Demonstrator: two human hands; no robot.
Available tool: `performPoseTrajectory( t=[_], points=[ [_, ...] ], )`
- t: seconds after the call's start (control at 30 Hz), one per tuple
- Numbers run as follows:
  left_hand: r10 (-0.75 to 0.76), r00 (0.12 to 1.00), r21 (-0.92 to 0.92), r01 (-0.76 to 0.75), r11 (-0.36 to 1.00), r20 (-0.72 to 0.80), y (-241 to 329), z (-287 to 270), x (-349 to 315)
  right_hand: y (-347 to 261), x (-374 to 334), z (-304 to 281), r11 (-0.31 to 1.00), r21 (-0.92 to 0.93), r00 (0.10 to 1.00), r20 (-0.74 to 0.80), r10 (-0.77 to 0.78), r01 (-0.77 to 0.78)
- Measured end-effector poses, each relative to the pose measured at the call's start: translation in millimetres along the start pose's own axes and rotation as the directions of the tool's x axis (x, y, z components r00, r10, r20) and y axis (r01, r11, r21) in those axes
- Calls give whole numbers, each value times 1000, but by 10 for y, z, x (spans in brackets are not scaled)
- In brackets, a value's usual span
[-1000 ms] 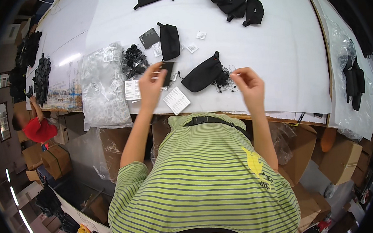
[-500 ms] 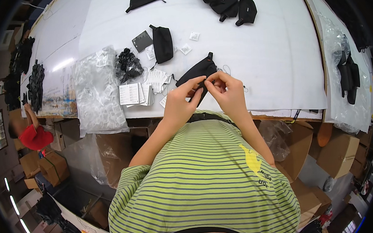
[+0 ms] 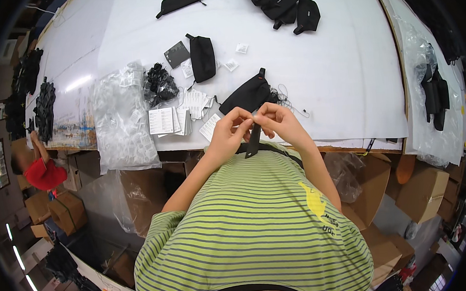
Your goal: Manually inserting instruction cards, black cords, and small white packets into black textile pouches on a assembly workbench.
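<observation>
Close to my body, above the table's near edge, a narrow dark flat strip (image 3: 253, 143) hangs from my fingertips. Its lower end looks cut square with a small mark near it. My left hand (image 3: 231, 135) pinches its top end from the left. From the other side, the fingers of my right hand (image 3: 281, 125) meet there in a pinch too. What the fingertips do at the joint is too small to make out. Just beyond my hands lies a black zip pouch (image 3: 245, 94). A tangle of thin black cords (image 3: 285, 99) is beside the pouch's right end.
Left of my hands are white printed cards (image 3: 162, 121), loose white tags (image 3: 193, 102), a bag of black cords (image 3: 159, 85) and a clear plastic bag of white packets (image 3: 123, 120). Another black pouch (image 3: 202, 58) lies farther off. More pouches (image 3: 288, 9) are at the far side.
Both hands have drawn toward my body, off the pouch. The dark strip now hangs in view below my fingers, and more of the pouch and the cords shows.
</observation>
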State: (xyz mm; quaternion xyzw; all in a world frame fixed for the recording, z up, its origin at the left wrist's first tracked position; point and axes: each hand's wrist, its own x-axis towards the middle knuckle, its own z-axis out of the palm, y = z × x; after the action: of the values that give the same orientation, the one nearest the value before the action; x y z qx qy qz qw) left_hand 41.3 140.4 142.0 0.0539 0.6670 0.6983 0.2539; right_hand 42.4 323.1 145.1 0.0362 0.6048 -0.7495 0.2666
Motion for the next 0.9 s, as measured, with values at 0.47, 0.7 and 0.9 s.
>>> performPoseTrajectory(
  t=[0.47, 0.7, 0.9],
  points=[
    [185, 936, 900, 213, 381, -300, -1496, -875, -64, 156, -134, -325, 991, 130, 981, -195, -14, 40],
    [299, 911, 948, 220, 228, -283, -1301, -1132, 349, 196, -255, -565, 980, 182, 940, -342, -11, 77],
    [367, 914, 905, -3, 426, -170, -1006, -661, 1329, 309, -442, -662, 984, 142, 870, -492, -23, 107]
  ],
)
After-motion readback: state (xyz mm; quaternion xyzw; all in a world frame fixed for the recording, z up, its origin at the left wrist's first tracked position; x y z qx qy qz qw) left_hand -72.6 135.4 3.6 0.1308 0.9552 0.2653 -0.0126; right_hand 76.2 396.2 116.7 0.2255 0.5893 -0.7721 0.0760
